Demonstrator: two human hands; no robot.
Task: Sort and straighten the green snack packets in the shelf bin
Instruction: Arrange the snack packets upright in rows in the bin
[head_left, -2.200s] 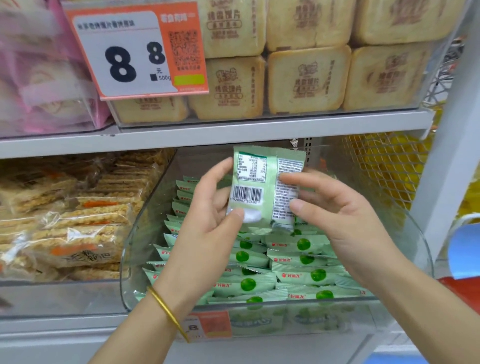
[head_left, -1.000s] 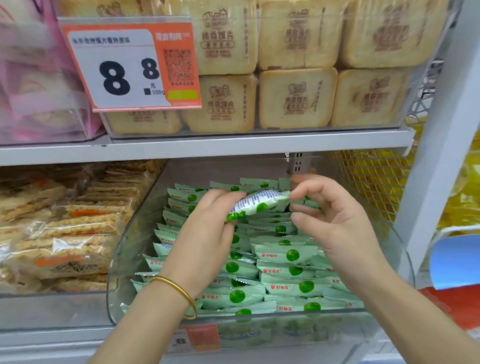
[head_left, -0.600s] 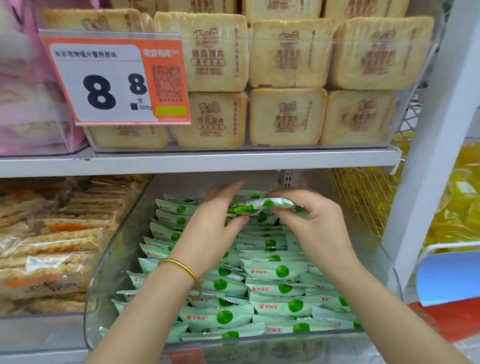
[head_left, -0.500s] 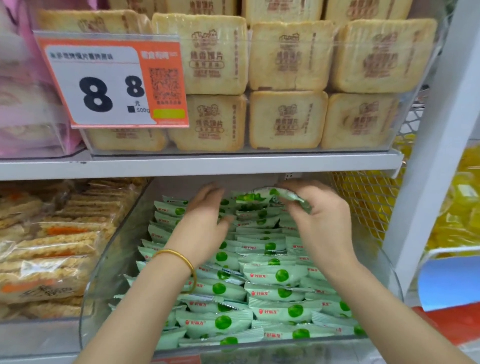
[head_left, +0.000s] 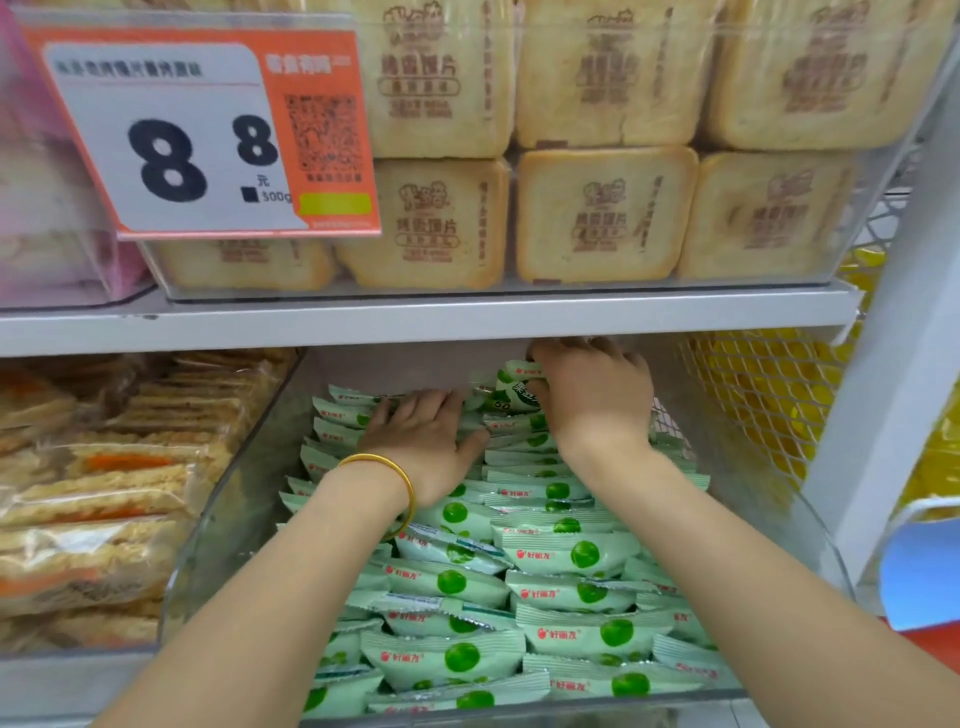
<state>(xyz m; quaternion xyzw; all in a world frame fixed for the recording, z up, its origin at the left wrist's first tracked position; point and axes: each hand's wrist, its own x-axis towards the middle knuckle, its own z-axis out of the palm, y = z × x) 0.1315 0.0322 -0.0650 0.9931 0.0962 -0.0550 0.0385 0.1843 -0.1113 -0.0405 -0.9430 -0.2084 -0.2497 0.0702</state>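
A clear plastic shelf bin (head_left: 228, 519) holds several pale green snack packets (head_left: 571, 556) in overlapping rows. At the bin's far end, just under the shelf board, my right hand (head_left: 597, 400) grips one green packet (head_left: 514, 387) by its top edge, tilted up above the rows. My left hand (head_left: 423, 441), with a gold bangle on the wrist, lies flat with straight fingers on the back packets of the left row. Both fingertips are partly hidden by the shelf edge.
A white shelf board (head_left: 415, 317) hangs low over the bin's back. Above it are bread-like packs (head_left: 602, 218) and an orange price tag (head_left: 208, 135). Left of the bin lie cracker packs (head_left: 104, 493). A yellow mesh basket (head_left: 753, 405) and a white upright (head_left: 883, 364) stand right.
Both hands carried the green packet from in front of the bin down and back to its far end. The left hand let go and now presses flat on the left row.
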